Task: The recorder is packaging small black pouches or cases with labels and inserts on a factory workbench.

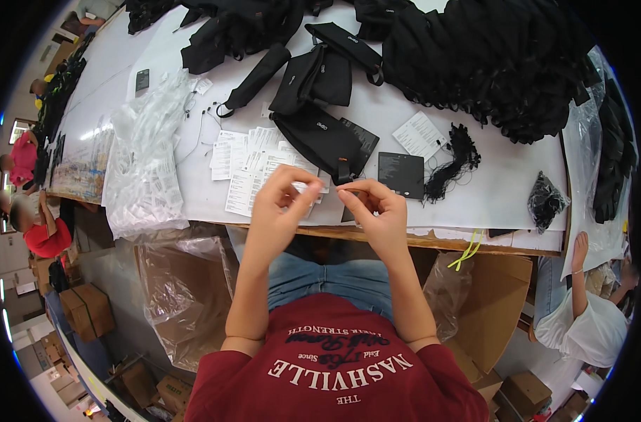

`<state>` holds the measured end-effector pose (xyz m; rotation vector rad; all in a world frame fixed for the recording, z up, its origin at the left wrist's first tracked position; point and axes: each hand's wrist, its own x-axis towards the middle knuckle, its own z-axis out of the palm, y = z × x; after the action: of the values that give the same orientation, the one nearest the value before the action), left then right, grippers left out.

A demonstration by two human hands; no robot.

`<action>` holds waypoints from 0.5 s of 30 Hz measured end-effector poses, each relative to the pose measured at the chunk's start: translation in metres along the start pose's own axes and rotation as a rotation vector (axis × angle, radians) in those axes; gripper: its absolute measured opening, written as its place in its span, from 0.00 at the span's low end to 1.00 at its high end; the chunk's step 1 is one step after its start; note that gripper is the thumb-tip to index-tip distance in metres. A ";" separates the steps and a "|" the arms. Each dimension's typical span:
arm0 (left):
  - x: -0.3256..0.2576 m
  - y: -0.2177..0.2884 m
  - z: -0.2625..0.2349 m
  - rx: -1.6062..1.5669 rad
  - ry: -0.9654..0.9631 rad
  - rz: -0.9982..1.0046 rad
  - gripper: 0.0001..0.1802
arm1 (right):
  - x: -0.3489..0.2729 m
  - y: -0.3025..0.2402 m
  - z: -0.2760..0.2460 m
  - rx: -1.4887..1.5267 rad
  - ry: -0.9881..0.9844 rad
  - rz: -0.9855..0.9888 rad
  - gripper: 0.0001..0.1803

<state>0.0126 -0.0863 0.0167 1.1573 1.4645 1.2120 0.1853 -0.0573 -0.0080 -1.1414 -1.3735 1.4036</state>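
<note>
Just past the table's front edge, my left hand [285,202] is raised with its fingers curled and thumb and forefinger drawn together. Whatever they pinch is too small to make out. Close beside it, my right hand [378,214] pinches thumb and forefinger at the lower end of a black fabric pouch [317,137], by its strap loop [343,171]. A thin dark strand seems to lie at those fingers, but I cannot tell what it is. White printed cards [244,186] lie in a spread pile left of the pouch. A black card [401,174] sits to the right.
More black pouches [320,74] and a large black heap [482,63] cover the far side. Black cords [454,162] lie bunched at right, near a white card [420,133]. Clear plastic bags [148,155] are piled left. A plastic-lined carton [183,295] stands below the table edge.
</note>
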 end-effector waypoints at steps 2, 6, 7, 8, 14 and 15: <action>-0.006 0.005 0.016 0.064 -0.045 0.127 0.09 | -0.002 -0.001 0.000 0.019 0.003 0.024 0.05; -0.006 0.013 0.026 0.232 -0.003 0.202 0.09 | -0.004 -0.003 -0.004 -0.090 -0.028 -0.002 0.05; -0.005 0.011 0.027 0.313 -0.011 0.258 0.08 | -0.005 -0.004 -0.005 -0.183 -0.052 -0.021 0.06; -0.003 0.010 0.027 0.395 -0.019 0.315 0.08 | -0.006 -0.005 -0.005 -0.183 -0.053 -0.021 0.06; 0.001 0.001 0.025 0.097 0.071 0.303 0.03 | -0.004 -0.003 -0.006 -0.087 -0.091 0.066 0.08; -0.001 0.003 0.022 0.099 0.072 0.300 0.03 | -0.003 -0.003 -0.006 0.128 -0.126 0.095 0.09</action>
<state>0.0348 -0.0830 0.0163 1.4535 1.4528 1.4083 0.1914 -0.0588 -0.0044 -1.0617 -1.3097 1.6315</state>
